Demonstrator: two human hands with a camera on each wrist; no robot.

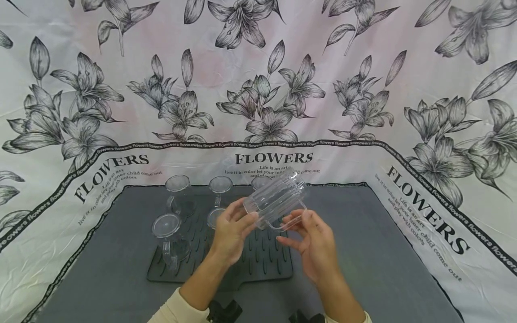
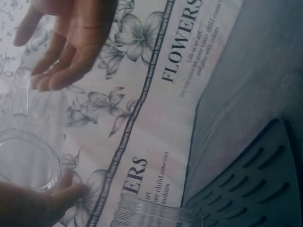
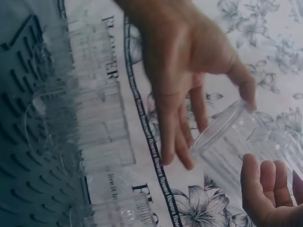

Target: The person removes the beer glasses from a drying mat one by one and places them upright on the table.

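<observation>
A clear ribbed glass mug (image 1: 278, 197) is held tilted in the air above the mat, one end pointing up and right. My left hand (image 1: 234, 231) grips its lower round end, thumb in front and fingers behind. At the mug's handle, my right hand (image 1: 319, 244) pinches with thumb and fingers, one finger standing apart below. The left wrist view shows the round end of the mug (image 2: 28, 161) beside my left hand (image 2: 33, 205), with the right fingertips at the handle (image 2: 20, 92). In the right wrist view, my right hand (image 3: 270, 189) curls beside the mug's wall.
Several similar glass mugs stand on a dark ribbed drying mat (image 1: 254, 264), including one front left (image 1: 166, 226), one behind it (image 1: 177, 185) and one in the middle (image 1: 221, 185). The mat lies on a grey tabletop (image 1: 355, 269). A flower-printed cloth (image 1: 347, 166) hangs behind.
</observation>
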